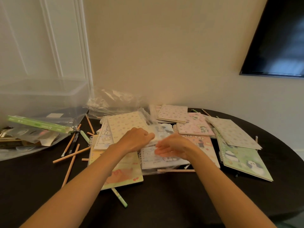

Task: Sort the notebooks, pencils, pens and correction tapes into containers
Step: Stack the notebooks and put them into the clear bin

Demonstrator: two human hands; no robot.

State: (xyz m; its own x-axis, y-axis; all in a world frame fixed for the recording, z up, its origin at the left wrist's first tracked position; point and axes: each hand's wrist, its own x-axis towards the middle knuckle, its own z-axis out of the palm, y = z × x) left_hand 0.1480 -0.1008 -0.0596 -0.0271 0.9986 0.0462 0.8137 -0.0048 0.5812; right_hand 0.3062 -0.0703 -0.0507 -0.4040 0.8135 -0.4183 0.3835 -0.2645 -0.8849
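A wrapped notebook (pixel 162 131) lies under the curled, gripping fingers of the left hand (pixel 136 139). The right hand (pixel 174 146) hovers just beside, fingers straight and loosely apart.

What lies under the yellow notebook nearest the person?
A green pen pokes out from beneath the near edge of the yellow notebook, on the dark table. Its far end is covered, like anything else beneath.

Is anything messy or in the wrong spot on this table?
The notebooks lie in a crooked heap, pencils are scattered on the left, and a green pen pokes out from under the yellow notebook.
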